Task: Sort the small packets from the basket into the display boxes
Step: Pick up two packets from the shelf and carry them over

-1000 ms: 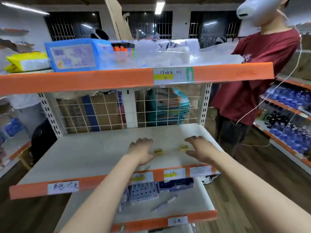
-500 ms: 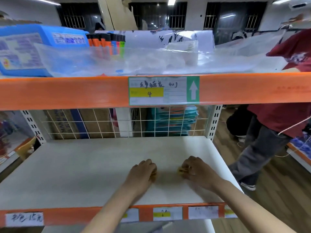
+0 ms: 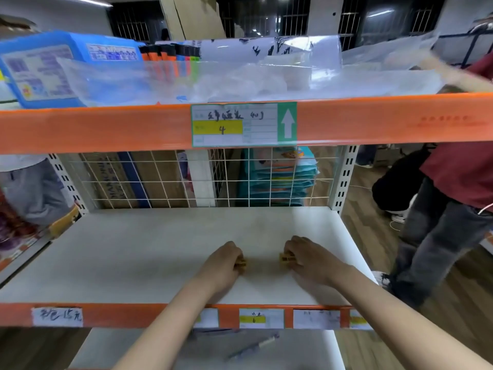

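Both my hands rest on the white middle shelf (image 3: 149, 247). My left hand (image 3: 222, 263) curls its fingers round a small yellow packet (image 3: 241, 262), only an edge of which shows. My right hand (image 3: 306, 259) grips a second small yellow packet (image 3: 285, 258) at its fingertips. The two packets are a short gap apart, just above or on the shelf surface. No basket or display box is in view.
An orange-edged upper shelf (image 3: 106, 129) hangs close above, loaded with a blue box (image 3: 40, 68), markers and clear plastic bags. A wire mesh back (image 3: 149, 180) closes the rear. A person in a red shirt (image 3: 458, 169) stands at the right. A lower shelf holds a pen (image 3: 256, 345).
My hands went from reaching with spread fingers toward the two packets to curling round them. The camera has moved closer and lower toward the shelf.
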Motion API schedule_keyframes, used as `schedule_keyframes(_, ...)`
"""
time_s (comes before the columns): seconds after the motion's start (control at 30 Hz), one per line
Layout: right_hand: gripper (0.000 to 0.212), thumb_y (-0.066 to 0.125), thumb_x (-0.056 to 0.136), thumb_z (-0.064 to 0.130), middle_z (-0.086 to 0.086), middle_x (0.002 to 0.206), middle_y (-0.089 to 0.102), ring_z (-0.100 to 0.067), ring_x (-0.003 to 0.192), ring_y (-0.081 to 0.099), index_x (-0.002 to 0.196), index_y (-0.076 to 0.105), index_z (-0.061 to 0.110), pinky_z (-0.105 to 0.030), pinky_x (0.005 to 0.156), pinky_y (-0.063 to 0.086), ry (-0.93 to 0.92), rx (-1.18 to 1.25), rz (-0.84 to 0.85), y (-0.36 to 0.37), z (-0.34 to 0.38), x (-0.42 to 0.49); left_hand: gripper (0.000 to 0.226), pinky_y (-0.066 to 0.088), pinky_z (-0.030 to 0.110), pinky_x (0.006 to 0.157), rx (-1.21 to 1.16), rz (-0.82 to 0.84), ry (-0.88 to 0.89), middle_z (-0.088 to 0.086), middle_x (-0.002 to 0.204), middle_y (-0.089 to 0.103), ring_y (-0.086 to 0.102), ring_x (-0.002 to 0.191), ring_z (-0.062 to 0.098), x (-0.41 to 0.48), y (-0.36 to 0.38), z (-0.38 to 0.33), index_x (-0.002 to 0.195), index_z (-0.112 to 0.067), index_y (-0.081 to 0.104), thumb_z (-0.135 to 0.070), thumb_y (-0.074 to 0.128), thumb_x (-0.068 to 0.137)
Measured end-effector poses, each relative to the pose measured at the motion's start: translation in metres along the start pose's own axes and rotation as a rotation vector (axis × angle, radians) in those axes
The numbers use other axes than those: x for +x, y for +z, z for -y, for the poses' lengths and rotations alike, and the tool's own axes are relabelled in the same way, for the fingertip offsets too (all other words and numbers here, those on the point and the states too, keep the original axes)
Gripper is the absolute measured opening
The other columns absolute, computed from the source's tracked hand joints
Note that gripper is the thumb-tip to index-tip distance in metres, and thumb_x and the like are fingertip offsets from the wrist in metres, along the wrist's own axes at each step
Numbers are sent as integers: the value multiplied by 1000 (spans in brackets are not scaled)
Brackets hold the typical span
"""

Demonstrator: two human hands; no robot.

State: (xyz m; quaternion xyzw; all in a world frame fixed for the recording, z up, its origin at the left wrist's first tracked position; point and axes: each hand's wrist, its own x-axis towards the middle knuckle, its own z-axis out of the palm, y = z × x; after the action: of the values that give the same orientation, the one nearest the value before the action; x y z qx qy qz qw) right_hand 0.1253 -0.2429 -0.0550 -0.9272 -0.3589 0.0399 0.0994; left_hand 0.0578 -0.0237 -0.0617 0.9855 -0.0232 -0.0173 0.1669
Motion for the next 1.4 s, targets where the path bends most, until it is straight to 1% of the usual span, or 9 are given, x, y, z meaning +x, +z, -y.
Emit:
schedule_keyframes(0.27, 15, 48, 94, 10, -7, 113, 48, -23, 107, 47, 108, 50, 8, -28, 81, 37, 35, -64, 29, 1, 5, 4, 33, 35, 20, 89, -68, 30, 0, 7, 122, 48, 49, 111, 21, -9, -7, -2, 119, -8, 57, -18, 61, 88)
schedule_keyframes(0.4, 13, 49, 93, 10, -7, 112, 48, -23, 105, 48, 107, 51, 8, -33, 83, 42, 67, -38, 23, 0, 8, 2, 30, 35, 20, 87, -75, 18, 6, 7, 121, 50, 49, 111, 21, -13, -8, 0, 116, -8, 57, -15, 61, 88)
schedule_keyframes(0.63, 22, 47, 95, 15, -10, 119, 50, -25, 111, 48, 115, 48, 6, -31, 85, 39, 122, -116, 23, -6, 22, -9, 27, 40, 33, 87, 272, 11, 37, 9, 122, 47, 45, 114, 25, -16, -13, -14, 118, -8, 50, -8, 50, 92)
schedule_keyframes(0.77, 25, 48, 92, 11, -13, 120, 51, -28, 112, 51, 116, 47, 4, -28, 74, 35, 184, -239, 33, -14, 36, -20, 30, 41, 34, 86, 370, -9, 90, 11, 124, 47, 46, 115, 28, -25, -18, -28, 120, -5, 47, -3, 49, 90)
schedule_keyframes(0.9, 19, 48, 88, 5, -15, 118, 53, -30, 109, 52, 107, 48, 8, -28, 69, 32, 207, -286, 48, -28, 57, -38, 36, 42, 35, 84, 403, -23, 142, 14, 124, 47, 47, 114, 29, -38, -23, -45, 121, -3, 44, 4, 49, 86)
schedule_keyframes(1.03, 26, 50, 86, 7, -17, 118, 53, -32, 108, 52, 112, 49, 4, -31, 71, 35, 231, -359, 15, -34, 72, -74, 38, 40, 35, 85, 361, -41, 212, 14, 125, 46, 45, 115, 29, -57, -23, -67, 120, -3, 44, 5, 50, 84)
schedule_keyframes(1.2, 15, 54, 84, 13, -13, 113, 52, -31, 105, 53, 96, 44, 14, -35, 71, 42, 336, -291, -49, -31, 84, -150, 29, 38, 35, 86, 295, 5, 347, 14, 120, 47, 46, 114, 31, -92, -9, -100, 114, -4, 46, -2, 52, 86)
schedule_keyframes(1.3, 27, 52, 85, 16, -11, 119, 52, -31, 111, 52, 111, 49, 10, -36, 77, 42, 420, -293, -47, -23, 86, -204, 22, 38, 37, 81, 299, 9, 448, 13, 116, 50, 49, 109, 31, -114, 3, -128, 109, -7, 47, -7, 51, 88)
schedule_keyframes(1.4, 31, 51, 85, 15, -12, 119, 51, -31, 112, 51, 115, 49, 7, -38, 83, 41, 497, -308, -41, -17, 87, -260, 21, 39, 38, 80, 289, 31, 540, 11, 118, 51, 49, 111, 30, -136, 19, -163, 110, -8, 47, -13, 51, 90)
